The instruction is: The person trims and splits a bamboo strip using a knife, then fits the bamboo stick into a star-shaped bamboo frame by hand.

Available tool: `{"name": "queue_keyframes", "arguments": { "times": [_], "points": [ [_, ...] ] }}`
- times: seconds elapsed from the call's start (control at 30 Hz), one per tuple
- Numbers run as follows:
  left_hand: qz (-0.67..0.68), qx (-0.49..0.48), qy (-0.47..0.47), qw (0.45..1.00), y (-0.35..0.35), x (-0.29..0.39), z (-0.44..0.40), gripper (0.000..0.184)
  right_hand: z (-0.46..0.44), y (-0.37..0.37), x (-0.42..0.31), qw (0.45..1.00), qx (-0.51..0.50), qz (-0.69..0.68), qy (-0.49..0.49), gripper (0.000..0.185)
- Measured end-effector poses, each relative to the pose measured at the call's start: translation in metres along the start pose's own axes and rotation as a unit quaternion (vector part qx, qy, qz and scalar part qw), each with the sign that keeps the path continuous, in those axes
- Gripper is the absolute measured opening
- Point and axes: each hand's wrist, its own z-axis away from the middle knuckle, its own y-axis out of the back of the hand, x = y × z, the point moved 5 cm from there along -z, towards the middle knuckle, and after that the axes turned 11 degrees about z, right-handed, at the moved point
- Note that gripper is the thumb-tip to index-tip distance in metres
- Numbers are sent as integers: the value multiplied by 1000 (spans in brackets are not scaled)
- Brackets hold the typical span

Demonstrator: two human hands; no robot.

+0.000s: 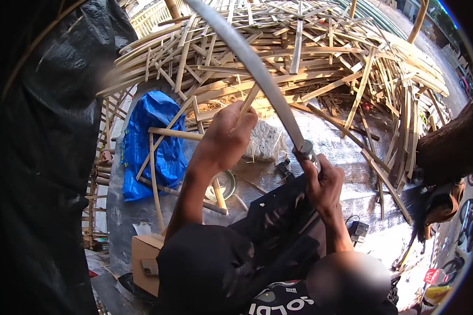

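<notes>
My left hand (230,131) is closed around a narrow bamboo strip (250,98), whose upper end sticks out above the fist. In my right hand (325,181) is the dark, metal-capped handle of a long curved blade (247,55). The blade rises up and to the left, past the strip, to the top edge of the view. Blade and strip appear apart, though their depth is hard to judge. Just beyond my left hand sits a grey stone block (265,142).
A large heap of bamboo strips (278,47) spans the back. Blue plastic (155,142) and crossed bamboo pieces lie left. A bowl (223,186) is below my left hand. A cardboard box (144,262) stands lower left, a tree trunk (449,144) right.
</notes>
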Motion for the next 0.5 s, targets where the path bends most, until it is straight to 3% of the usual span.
{"name": "queue_keyframes", "arguments": {
  "times": [0.1, 0.17, 0.2, 0.33, 0.4, 0.5],
  "points": [
    [-62, -13, 28, 998, -6, 3, 3, 26, 7, -9, -12, 998, -35, 30, 35, 33],
    [-108, 20, 39, 993, -7, 1, 4, 25, -1, -18, -3, 998, -43, 41, 6, 35],
    [-174, 28, 9, 984, -9, -3, 5, 19, -6, -23, 4, 997, -48, 54, -15, 38],
    [-226, 54, -44, 972, -13, -8, 3, 18, -23, -35, 17, 992, -54, 114, 19, 44],
    [-243, 49, -14, 969, -17, -14, 8, 18, -38, -39, 22, 988, -45, 146, -8, 51],
    [-223, -1, -10, 975, -31, -10, 28, 20, -104, -30, 73, 984, -7, 58, -168, 73]
  ]
}}
